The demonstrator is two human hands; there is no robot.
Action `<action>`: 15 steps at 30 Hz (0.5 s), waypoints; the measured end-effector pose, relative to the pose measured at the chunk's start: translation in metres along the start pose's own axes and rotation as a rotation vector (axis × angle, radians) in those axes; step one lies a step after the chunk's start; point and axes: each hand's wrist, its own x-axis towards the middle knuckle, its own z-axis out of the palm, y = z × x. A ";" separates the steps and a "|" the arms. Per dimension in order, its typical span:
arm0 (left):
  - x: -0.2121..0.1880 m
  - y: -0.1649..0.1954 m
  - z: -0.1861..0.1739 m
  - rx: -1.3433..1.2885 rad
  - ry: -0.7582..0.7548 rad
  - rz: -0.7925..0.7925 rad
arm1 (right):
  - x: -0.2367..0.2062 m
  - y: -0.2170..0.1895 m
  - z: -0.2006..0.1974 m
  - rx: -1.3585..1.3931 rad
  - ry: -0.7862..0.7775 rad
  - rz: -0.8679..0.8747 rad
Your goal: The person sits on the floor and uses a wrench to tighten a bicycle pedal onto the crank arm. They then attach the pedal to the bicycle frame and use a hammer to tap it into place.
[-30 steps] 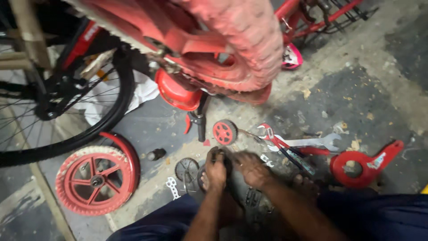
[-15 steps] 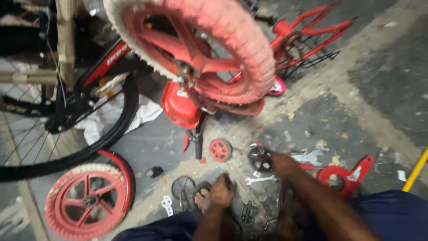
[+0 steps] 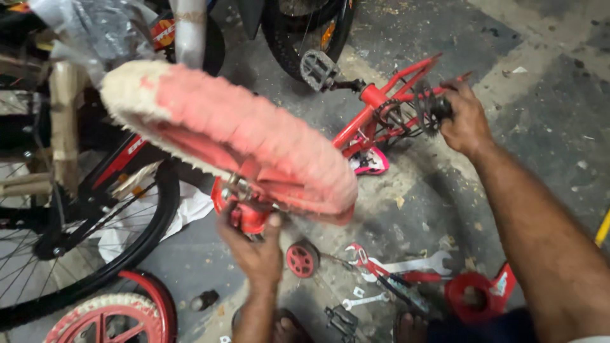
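Note:
A small red bicycle wheel with a pale pink tyre (image 3: 254, 136) hangs in the middle of the view, blurred. My left hand (image 3: 254, 251) grips the red frame part (image 3: 244, 213) at the wheel's hub from below. My right hand (image 3: 464, 121) is raised to the upper right and holds a small black toothed sprocket (image 3: 435, 109) against the red frame (image 3: 387, 105) of the upturned child's bicycle. My feet show at the bottom edge.
On the concrete floor lie a small red training wheel (image 3: 302, 259), spanners (image 3: 413, 263), red-handled pliers, a black pedal (image 3: 340, 317) and a red chain guard (image 3: 473, 295). A large black bicycle wheel (image 3: 89, 254) and a red wheel with mudguard (image 3: 108, 317) stand left.
My right hand rose from the tools on the floor to the red frame, carrying the black sprocket. My left hand left the floor and took hold at the wheel's hub. The view tilted up.

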 end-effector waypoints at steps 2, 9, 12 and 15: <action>0.036 0.020 -0.002 -0.128 -0.056 0.034 | 0.021 0.016 0.010 0.082 -0.057 0.012; 0.074 0.072 0.010 -0.537 -0.158 -0.071 | 0.014 0.027 0.037 0.229 -0.216 0.106; 0.073 0.067 0.018 -0.508 -0.009 -0.016 | -0.007 0.021 0.031 0.225 -0.183 0.235; 0.077 0.048 0.020 -0.563 0.099 -0.052 | -0.049 0.007 0.015 0.184 -0.123 0.207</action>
